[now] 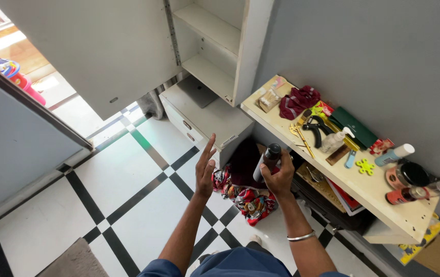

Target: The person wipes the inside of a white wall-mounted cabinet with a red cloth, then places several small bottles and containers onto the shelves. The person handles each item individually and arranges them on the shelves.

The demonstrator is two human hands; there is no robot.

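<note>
Two bare hands meet above a black-and-white tiled floor (127, 200) in a narrow room. The right hand (277, 177) is closed around a slim bottle with a dark cap (267, 160), held upright just past the centre of the view, at about three o'clock from the left hand (204, 169). That left hand is open and holds nothing, its fingers straight and together, the palm turned towards the bottle and a short gap apart from it. A metal bangle (301, 237) circles the right wrist.

At two o'clock from the hands runs a pale wall shelf (363, 187), crowded with small goods: a folded maroon cloth (298, 101), black-handled pliers (316, 128), a clear pump bottle (335, 139), a green case (356, 125) and a white spray bottle (395, 154). At twelve o'clock stands a white cabinet (215, 56) with bare shelves over a low drawer unit (207, 115). Patterned red fabric (248, 200) lies heaped on the floor directly below the bottle.

By the look of it, the bottle is in mid-carry, gripped near its lower half and clear of every surface. Any next move appears to call for the open palm to close the gap and steady the bottle, or for the grip to stay firm so it does not drop onto the fabric.
</note>
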